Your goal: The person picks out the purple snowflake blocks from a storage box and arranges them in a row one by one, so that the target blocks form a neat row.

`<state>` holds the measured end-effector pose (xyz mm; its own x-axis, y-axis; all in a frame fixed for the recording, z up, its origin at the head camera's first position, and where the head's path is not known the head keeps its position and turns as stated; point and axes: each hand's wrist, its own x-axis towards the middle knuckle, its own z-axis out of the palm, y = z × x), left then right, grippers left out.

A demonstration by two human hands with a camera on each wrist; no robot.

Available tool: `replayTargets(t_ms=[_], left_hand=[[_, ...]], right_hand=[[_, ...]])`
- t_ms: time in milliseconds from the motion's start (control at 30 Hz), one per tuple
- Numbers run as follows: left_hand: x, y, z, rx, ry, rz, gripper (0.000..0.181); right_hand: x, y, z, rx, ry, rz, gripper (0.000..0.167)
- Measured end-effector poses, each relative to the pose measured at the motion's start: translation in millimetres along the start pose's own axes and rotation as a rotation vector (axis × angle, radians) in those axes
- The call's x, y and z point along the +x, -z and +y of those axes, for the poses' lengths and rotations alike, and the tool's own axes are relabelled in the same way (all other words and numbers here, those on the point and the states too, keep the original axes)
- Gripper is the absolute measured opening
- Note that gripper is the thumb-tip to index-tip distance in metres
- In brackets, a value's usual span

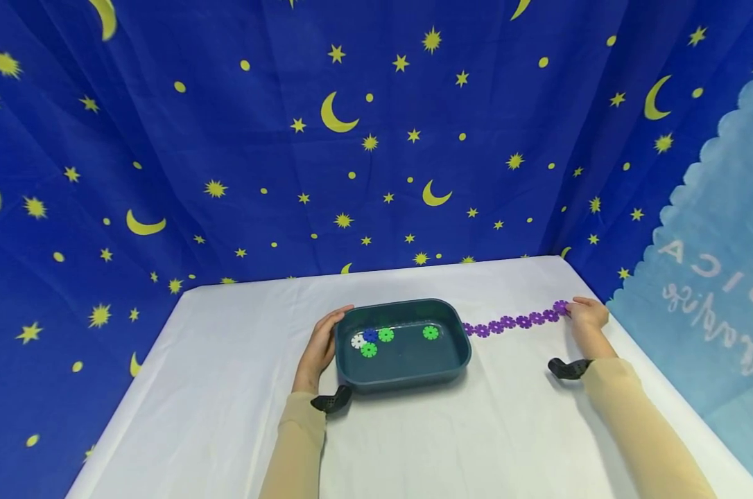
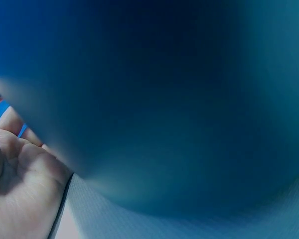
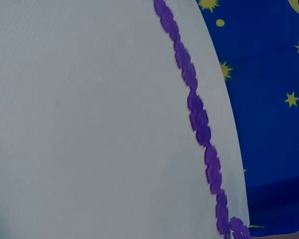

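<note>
A dark teal plastic tub [image 1: 401, 381] stands on the white-covered table. My left hand [image 1: 317, 350] holds it at its left side, fingers reaching round the far left corner. In the left wrist view the tub's blurred wall [image 2: 179, 149] covers most of the picture, with the palm [image 2: 25, 184] beside it. A chain of purple snowflake-shaped linking discs [image 1: 507, 322] runs rightward from behind the tub's right rim. Its far right end is pinched by my right hand [image 1: 589, 322]. In the right wrist view the chain [image 3: 199, 119] stretches across the cloth; the right fingers are mostly out of sight.
Inside the tub lie a white disc [image 1: 358, 341], a blue disc [image 1: 369, 335] and several green discs [image 1: 430, 333]. A white cloth [image 1: 476, 436] covers the table. Blue star-and-moon curtains [image 1: 376, 166] rise behind it, and a light blue cloth [image 1: 720, 263] hangs at right.
</note>
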<state>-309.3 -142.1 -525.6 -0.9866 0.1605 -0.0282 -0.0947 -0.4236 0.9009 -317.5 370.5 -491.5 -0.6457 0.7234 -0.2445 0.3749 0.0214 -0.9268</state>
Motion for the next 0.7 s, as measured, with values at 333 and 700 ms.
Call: replayTargets(t_ms=[333, 700], left_hand=[[-1.4, 3.6, 0.9, -0.015, 0.000, -0.005, 0.033], [2.7, 5.3, -0.3, 0.008, -0.001, -0.002, 0.036]], right_hand=[[4.7, 7, 6, -0.198, 0.128, -0.027, 0.040], [-3.1, 7, 14, -0.334, 0.268, -0.035, 0.034]])
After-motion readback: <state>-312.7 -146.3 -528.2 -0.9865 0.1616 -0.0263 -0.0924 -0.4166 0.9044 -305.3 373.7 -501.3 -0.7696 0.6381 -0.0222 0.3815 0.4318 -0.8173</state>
